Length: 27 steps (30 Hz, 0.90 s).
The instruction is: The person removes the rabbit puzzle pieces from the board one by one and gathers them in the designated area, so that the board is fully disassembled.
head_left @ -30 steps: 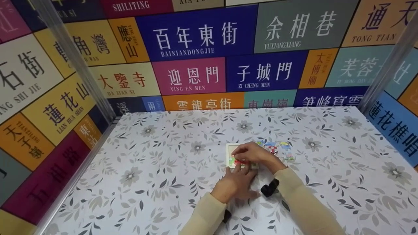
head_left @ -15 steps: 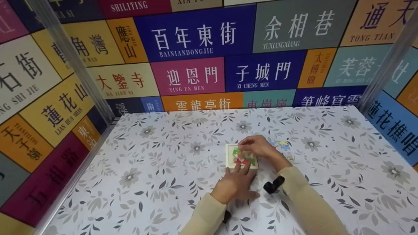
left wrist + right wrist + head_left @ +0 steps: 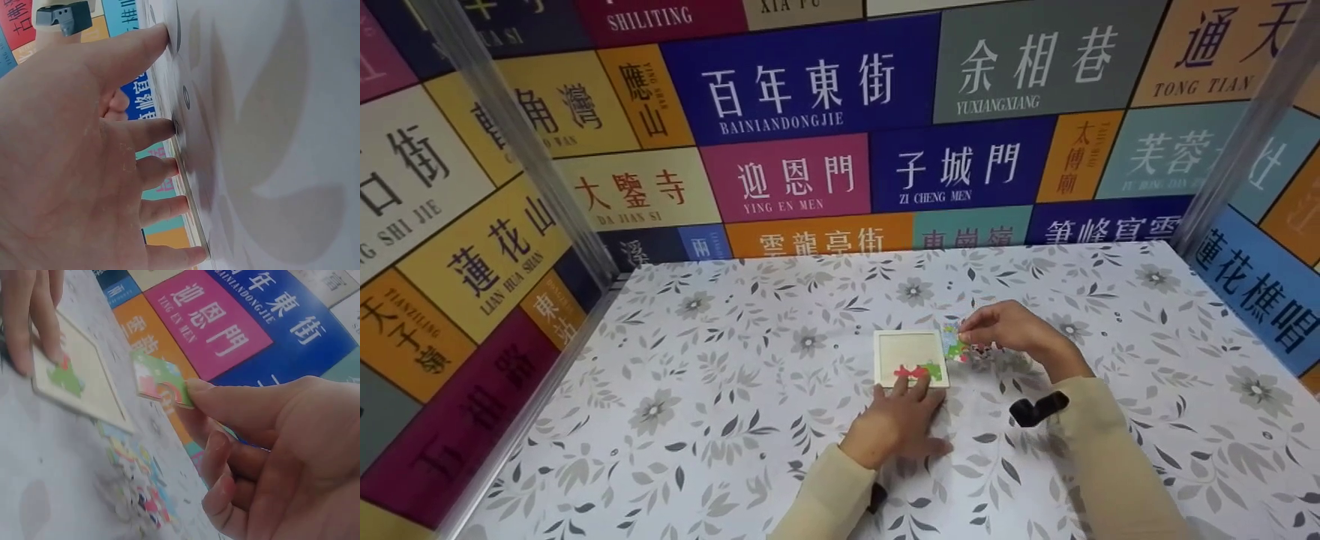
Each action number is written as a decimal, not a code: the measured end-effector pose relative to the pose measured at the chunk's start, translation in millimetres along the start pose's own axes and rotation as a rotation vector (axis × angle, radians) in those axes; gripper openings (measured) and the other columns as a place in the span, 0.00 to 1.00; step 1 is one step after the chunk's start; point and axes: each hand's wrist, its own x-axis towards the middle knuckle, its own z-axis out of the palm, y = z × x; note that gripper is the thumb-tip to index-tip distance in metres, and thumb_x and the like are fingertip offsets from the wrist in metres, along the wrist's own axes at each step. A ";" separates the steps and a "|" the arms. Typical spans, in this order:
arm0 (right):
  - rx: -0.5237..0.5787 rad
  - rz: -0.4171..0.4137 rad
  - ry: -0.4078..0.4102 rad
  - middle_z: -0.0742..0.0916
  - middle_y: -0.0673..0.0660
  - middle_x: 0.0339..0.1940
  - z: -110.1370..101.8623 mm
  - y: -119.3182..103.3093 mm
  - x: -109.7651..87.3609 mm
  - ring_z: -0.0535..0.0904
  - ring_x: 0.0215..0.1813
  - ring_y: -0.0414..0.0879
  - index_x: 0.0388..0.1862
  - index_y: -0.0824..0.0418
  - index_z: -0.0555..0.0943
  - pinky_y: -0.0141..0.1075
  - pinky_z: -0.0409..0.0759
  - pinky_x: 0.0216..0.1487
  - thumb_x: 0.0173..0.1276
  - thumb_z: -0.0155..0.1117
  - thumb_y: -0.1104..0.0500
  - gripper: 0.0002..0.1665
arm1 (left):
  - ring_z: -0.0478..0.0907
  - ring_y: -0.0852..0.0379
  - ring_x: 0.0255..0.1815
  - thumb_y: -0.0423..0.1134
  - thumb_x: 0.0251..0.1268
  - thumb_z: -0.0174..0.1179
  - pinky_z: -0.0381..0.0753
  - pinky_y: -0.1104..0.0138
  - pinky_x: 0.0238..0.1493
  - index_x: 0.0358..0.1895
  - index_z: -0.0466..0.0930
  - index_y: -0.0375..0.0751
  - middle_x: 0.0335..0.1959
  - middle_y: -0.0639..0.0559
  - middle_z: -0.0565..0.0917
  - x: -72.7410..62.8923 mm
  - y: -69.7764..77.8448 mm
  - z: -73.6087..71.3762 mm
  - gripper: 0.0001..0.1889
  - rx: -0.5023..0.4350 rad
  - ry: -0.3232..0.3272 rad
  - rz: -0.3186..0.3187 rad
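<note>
My right hand (image 3: 1009,330) pinches a green jigsaw piece (image 3: 160,379) with pink and multicolour print between thumb and finger, raised above the table to the right of a square wooden puzzle tray (image 3: 876,358). My left hand (image 3: 892,427) lies with spread fingers on the tray's near edge; in the left wrist view its fingertips (image 3: 169,208) touch that edge. Inside the tray, along its near side, sit a red piece (image 3: 911,371) and a green piece (image 3: 67,379), partly covered by left fingers. The rest of the tray's bottom shows bare wood.
Several loose jigsaw pieces (image 3: 140,484) lie in a cluster right of the tray, partly hidden by my right hand in the head view. A flower-patterned cloth (image 3: 720,420) covers the table. Walls with coloured name panels (image 3: 802,90) stand behind and at the sides.
My right hand has moved from above the tray to its right, carrying a green jigsaw piece that was in or just over the tray. My left hand stays at the near edge.
</note>
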 end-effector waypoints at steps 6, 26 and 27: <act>-0.054 0.009 -0.063 0.90 0.45 0.31 3.6 11.4 1.7 0.78 0.35 0.42 0.43 0.63 0.88 0.36 0.77 0.39 0.63 0.74 0.53 0.15 | 0.44 0.48 0.85 0.66 0.64 0.59 0.51 0.43 0.80 0.79 0.55 0.65 0.84 0.59 0.49 0.0 -0.8 -0.2 0.42 -0.029 -0.011 -0.011; -0.076 0.068 -0.033 0.88 0.50 0.33 20.6 1.9 4.4 0.76 0.33 0.42 0.41 0.61 0.87 0.33 0.73 0.34 0.66 0.70 0.58 0.09 | 0.50 0.46 0.84 0.64 0.64 0.62 0.54 0.43 0.79 0.78 0.60 0.60 0.83 0.51 0.55 -5.3 2.1 -1.4 0.41 0.034 0.029 0.008; -0.079 0.069 -0.026 0.88 0.50 0.32 21.1 -0.4 4.7 0.76 0.33 0.42 0.41 0.61 0.87 0.33 0.74 0.34 0.67 0.69 0.57 0.09 | 0.50 0.47 0.84 0.64 0.64 0.62 0.53 0.43 0.79 0.78 0.60 0.59 0.83 0.51 0.55 -5.5 2.4 -2.1 0.41 0.040 0.030 0.009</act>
